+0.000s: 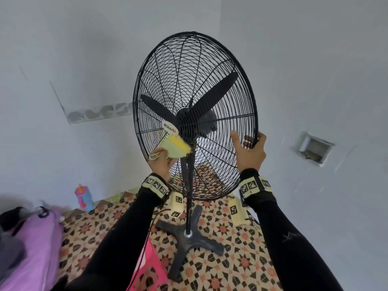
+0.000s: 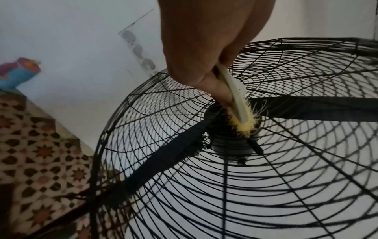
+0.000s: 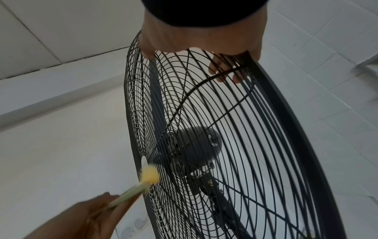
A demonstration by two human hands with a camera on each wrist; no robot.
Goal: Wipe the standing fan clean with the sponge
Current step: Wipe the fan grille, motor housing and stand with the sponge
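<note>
A black standing fan (image 1: pixel 195 114) with a wire cage stands on a cross-shaped base (image 1: pixel 189 240). My left hand (image 1: pixel 161 162) pinches a flat pale green sponge with a frayed yellow edge (image 1: pixel 175 147), pressed against the front grille just below the white hub badge (image 1: pixel 169 127). In the left wrist view the sponge (image 2: pixel 237 103) touches the grille centre, held by my left hand (image 2: pixel 206 64). My right hand (image 1: pixel 249 150) grips the cage rim at its lower right, fingers curled behind the wires. In the right wrist view my right hand (image 3: pixel 200 38) clasps the rim; the sponge (image 3: pixel 147 176) shows blurred at lower left.
The floor has a patterned red, black and cream tile (image 1: pixel 231 259). A pink and blue bottle (image 1: pixel 84 197) stands by the left wall. Purple fabric (image 1: pixel 31 248) lies at lower left, a pink object (image 1: pixel 151 267) near my left arm. White walls close in behind the fan.
</note>
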